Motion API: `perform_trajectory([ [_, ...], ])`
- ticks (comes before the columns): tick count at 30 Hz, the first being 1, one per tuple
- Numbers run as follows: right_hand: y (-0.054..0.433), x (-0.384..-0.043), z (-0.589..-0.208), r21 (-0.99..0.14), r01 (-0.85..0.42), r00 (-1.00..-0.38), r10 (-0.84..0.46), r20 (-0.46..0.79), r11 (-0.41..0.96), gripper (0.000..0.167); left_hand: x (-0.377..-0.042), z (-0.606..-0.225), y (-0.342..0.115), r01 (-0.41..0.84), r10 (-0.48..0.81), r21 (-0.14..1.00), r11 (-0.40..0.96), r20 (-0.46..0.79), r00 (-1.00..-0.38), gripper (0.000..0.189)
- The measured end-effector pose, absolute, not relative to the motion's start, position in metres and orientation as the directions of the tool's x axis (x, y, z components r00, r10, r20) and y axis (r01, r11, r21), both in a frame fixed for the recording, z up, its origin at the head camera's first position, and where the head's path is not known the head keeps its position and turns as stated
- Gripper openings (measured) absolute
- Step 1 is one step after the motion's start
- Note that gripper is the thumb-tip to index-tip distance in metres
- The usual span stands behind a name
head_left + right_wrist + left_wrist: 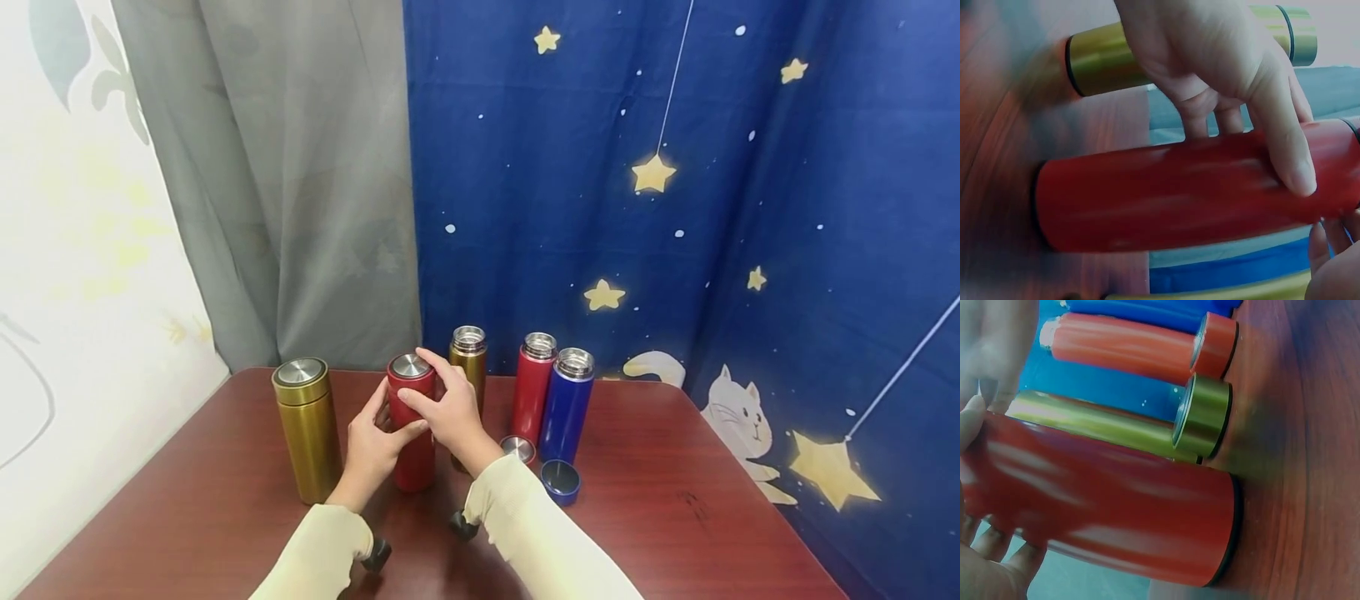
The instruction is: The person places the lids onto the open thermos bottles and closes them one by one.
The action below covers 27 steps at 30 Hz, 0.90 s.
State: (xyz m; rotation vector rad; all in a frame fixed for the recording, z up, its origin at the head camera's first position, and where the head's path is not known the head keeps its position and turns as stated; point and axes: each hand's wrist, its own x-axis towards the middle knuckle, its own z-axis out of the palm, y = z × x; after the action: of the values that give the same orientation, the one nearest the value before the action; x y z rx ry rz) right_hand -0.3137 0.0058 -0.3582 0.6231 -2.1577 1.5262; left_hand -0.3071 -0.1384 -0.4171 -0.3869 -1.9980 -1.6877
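Upright on the table stands a red thermos flask (415,450) with a steel-topped lid (411,365). My left hand (372,450) grips its body from the left, thumb across the front, as the right wrist view also shows. At the top, my right hand (453,408) holds the lid, with thumb and fingers around its side. Left of the hands is a gold flask (309,442) with its lid on. Behind the right hand a slimmer gold flask (469,358) stands without a lid; its loose gold lid (1207,419) lies near its base in the left wrist view.
To the right, an open red flask (531,392) and an open blue flask (566,412) stand close together. In front of them lie a red lid (519,448) and a blue lid (561,482). Curtains (345,208) hang behind the reddish-brown table (660,500).
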Motion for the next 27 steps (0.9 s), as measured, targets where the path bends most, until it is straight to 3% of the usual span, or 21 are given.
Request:
perform_trajectory([
  [8,0.017,-0.314,-0.368,-0.771,-0.603,-0.797,-0.145,0.586,0.203,0.056,-0.316,-0.417,-0.145,0.516,-0.105,0.831,0.207,0.543,-0.833,0.09],
  [27,0.05,-0.318,-0.406,-0.812,-0.533,-0.845,-0.098,0.526,0.238,0.05,-0.333,-0.42,-0.148,0.503,-0.114,0.832,0.233,0.537,-0.836,0.092],
])
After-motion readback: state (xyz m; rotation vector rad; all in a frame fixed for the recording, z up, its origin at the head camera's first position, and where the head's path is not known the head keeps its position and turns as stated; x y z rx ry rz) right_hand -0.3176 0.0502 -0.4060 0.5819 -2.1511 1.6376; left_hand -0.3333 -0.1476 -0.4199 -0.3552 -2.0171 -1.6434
